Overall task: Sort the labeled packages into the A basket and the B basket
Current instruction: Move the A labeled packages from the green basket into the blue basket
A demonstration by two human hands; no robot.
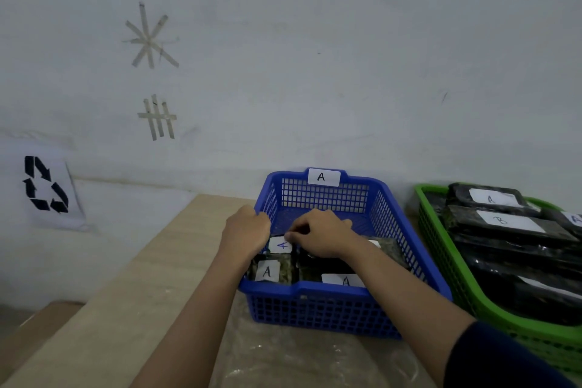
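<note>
I have both hands down in the blue A basket (318,288), which sits on the bench (151,277). My left hand (245,233) is curled over the basket's left wall; what its fingers close on I cannot tell, since they are hidden behind the knuckles. My right hand (321,238) is just beside it, its fingers bent and pinching at the upper edge of a dark package (280,244) with a white A label. Nearer me than that hand lie two more A packages: one (267,271) under my left wrist, another (345,280) under my right forearm.

I judge the step to be settling this package flat among the others. To do it well I would press it down level, label up, snug against its neighbours without burying their labels, then let go cleanly.

Well to the right of my right hand stands the green basket (441,249), stacked with dark packages; among the labels I can read there is an A one (491,198) at the far end and a B one (504,220) next to it.
</note>
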